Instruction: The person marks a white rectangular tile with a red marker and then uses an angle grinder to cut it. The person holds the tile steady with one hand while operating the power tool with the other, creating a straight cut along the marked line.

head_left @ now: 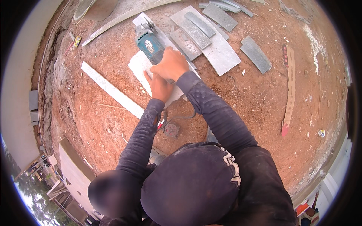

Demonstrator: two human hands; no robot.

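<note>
Head view: the right hand (171, 64) is gripping the teal grinder (150, 44), which is extending far-left of its fingers (157, 68); the left hand (161, 88) is sitting nearer, its hold unclear.

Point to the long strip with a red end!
It's the brown strip, to the right of the right hand. Its near end is pinkish red; the white strip and the pale bar at the top show no red.
</note>
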